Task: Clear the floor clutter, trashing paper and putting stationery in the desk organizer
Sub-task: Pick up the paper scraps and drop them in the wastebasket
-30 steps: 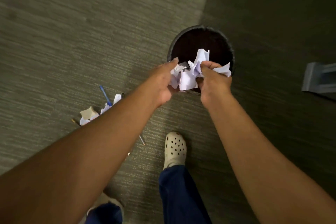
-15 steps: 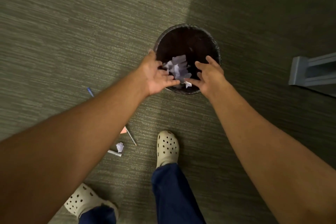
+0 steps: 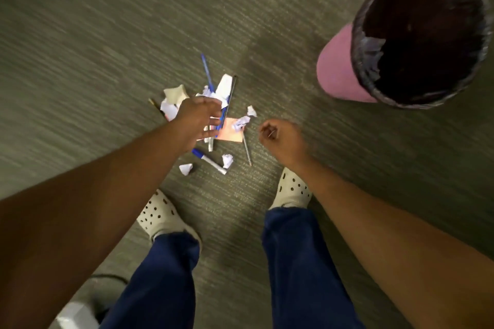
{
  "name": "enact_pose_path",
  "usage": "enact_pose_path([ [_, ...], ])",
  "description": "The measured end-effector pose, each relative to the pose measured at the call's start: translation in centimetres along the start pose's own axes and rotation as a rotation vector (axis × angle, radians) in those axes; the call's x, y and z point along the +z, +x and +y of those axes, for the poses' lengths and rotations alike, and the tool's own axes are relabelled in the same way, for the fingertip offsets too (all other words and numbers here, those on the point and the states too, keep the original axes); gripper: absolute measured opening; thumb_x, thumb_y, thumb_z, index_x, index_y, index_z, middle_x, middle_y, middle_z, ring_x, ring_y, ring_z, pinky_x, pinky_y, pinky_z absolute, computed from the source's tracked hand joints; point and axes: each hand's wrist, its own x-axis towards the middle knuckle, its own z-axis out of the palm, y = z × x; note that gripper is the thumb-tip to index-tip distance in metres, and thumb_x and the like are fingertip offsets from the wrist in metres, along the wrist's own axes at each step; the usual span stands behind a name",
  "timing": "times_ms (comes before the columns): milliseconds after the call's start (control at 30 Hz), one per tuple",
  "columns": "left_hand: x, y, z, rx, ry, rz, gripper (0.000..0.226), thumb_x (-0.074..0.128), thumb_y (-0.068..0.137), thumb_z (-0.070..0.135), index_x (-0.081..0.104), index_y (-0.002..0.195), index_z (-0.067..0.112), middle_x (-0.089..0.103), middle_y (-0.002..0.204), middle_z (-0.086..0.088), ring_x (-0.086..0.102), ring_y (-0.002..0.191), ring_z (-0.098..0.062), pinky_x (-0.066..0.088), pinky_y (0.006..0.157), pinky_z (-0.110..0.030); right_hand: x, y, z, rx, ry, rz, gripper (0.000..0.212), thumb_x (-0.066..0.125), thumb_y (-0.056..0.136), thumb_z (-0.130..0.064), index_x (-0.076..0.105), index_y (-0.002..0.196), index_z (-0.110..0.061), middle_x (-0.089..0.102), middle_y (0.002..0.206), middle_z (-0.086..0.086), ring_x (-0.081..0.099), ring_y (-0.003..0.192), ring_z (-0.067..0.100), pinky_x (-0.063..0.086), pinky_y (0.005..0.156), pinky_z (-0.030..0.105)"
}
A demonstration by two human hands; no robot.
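A pile of clutter lies on the carpet: a blue pen (image 3: 206,71), a black pen (image 3: 232,89), a blue-capped marker (image 3: 209,160), a silver pen (image 3: 247,151), an orange sticky note (image 3: 231,134) and several crumpled paper bits (image 3: 227,160). My left hand (image 3: 196,120) hovers over the pile's left side with fingers relaxed, holding nothing. My right hand (image 3: 279,135) hangs loosely curled to the right of the pile, holding nothing. The pink trash bin (image 3: 340,69) with a dark liner stands at the upper right, with crumpled paper (image 3: 371,55) inside.
My two feet in white clogs (image 3: 292,189) stand just below the pile. A white object (image 3: 76,315) with a dark cable lies at the bottom left. Grey-green carpet surrounds everything.
Both hands let the crumpled paper fall into the bin, then left it. The view swung left, and the hands now hang over the floor pile.
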Motion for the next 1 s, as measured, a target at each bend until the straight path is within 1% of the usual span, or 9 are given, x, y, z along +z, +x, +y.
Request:
enact_pose_path([
  [167, -6.2, 3.6, -9.2, 0.034, 0.436, 0.072, 0.025, 0.068, 0.09, -0.001, 0.071, 0.114, 0.003, 0.062, 0.095, -0.016, 0.059, 0.084, -0.026, 0.049, 0.073, -0.032, 10.3, 1.6, 3.7, -0.113, -0.461, -0.394, 0.044, 0.062, 0.092, -0.002, 0.065, 0.135, -0.009, 0.057, 0.142, 0.016, 0.057, 0.128, 0.032, 0.045, 0.108, 0.038],
  [267, -8.5, 5.6, -14.3, 0.189, 0.842, 0.045, 0.021, 0.071, 0.085, -0.001, 0.075, 0.106, -0.001, 0.068, 0.098, -0.014, 0.064, 0.094, -0.028, 0.048, 0.08, -0.019, 14.8, 2.9, 5.3, -0.218, -0.625, -0.458, 0.042, 0.058, 0.092, 0.001, 0.064, 0.133, -0.01, 0.048, 0.146, 0.016, 0.049, 0.135, 0.035, 0.045, 0.108, 0.044],
  [433, -10.0, 10.0, -20.6, 0.237, 1.301, -0.012, 0.037, 0.074, 0.085, 0.013, 0.066, 0.121, 0.015, 0.048, 0.139, -0.017, 0.049, 0.126, -0.034, 0.042, 0.109, -0.04, 18.6, 3.9, 7.4, -0.288, -0.875, -0.481, 0.062, 0.065, 0.087, 0.006, 0.057, 0.144, -0.018, 0.024, 0.163, 0.014, 0.025, 0.149, 0.038, 0.049, 0.108, 0.052],
  [533, -10.2, 11.2, -22.9, 0.3, 1.288, 0.049, 0.037, 0.074, 0.084, 0.003, 0.068, 0.119, 0.013, 0.043, 0.137, -0.016, 0.047, 0.125, -0.034, 0.048, 0.107, -0.048, 18.8, 4.2, 7.9, -0.298, -0.803, -0.448, 0.057, 0.062, 0.085, 0.012, 0.062, 0.136, -0.012, 0.031, 0.159, 0.014, 0.028, 0.147, 0.038, 0.048, 0.108, 0.048],
  [600, -10.4, 11.7, -24.3, 0.372, 1.286, 0.111, 0.03, 0.069, 0.087, -0.002, 0.07, 0.114, 0.011, 0.045, 0.131, -0.016, 0.048, 0.121, -0.034, 0.054, 0.098, -0.05, 18.3, 4.5, 7.9, -0.321, -0.727, -0.394, 0.036, 0.057, 0.09, 0.008, 0.068, 0.122, -0.004, 0.049, 0.141, 0.017, 0.045, 0.133, 0.036, 0.051, 0.099, 0.045],
  [700, -10.7, 12.0, -25.4, 0.449, 1.171, 0.147, 0.022, 0.062, 0.089, -0.006, 0.069, 0.105, 0.008, 0.053, 0.125, -0.016, 0.056, 0.111, -0.033, 0.056, 0.09, -0.046, 16.7, 4.9, 7.2, -0.338, -0.507, -0.126, 0.023, 0.053, 0.092, 0.009, 0.069, 0.105, 0.0, 0.058, 0.116, 0.016, 0.055, 0.109, 0.032, 0.05, 0.083, 0.038],
  [833, -11.0, 11.6, -24.6, 0.536, 0.978, 0.253, 0.014, 0.054, 0.096, 0.007, 0.067, 0.094, 0.003, 0.054, 0.11, -0.017, 0.056, 0.087, -0.029, 0.049, 0.077, -0.04, 14.1, 7.0, 6.2, -0.278, -0.412, 0.245, 0.041, 0.055, 0.086, 0.016, 0.067, 0.115, -0.01, 0.054, 0.128, 0.014, 0.049, 0.115, 0.032, 0.047, 0.086, 0.036],
  [933, -10.1, 11.5, -22.4, 0.693, 0.913, 0.276, 0.02, 0.047, 0.098, 0.014, 0.062, 0.1, 0.002, 0.052, 0.104, -0.017, 0.052, 0.082, -0.025, 0.049, 0.073, -0.043, 13.1, 9.3, 6.1, -0.17, -0.539, 0.275, 0.044, 0.065, 0.096, -0.017, 0.055, 0.139, -0.018, 0.042, 0.145, 0.019, 0.043, 0.123, 0.036, 0.046, 0.099, 0.046],
  [1000, -9.4, 12.3, -21.0, 0.703, 0.896, 0.3, 0.027, 0.054, 0.094, 0.013, 0.056, 0.119, 0.003, 0.049, 0.116, -0.019, 0.049, 0.089, -0.021, 0.048, 0.076, -0.039, 12.8, 10.3, 6.6, -0.095, -0.66, 0.144, 0.067, 0.071, 0.091, -0.049, 0.046, 0.148, -0.023, 0.032, 0.153, 0.02, 0.039, 0.13, 0.039, 0.042, 0.104, 0.047],
])
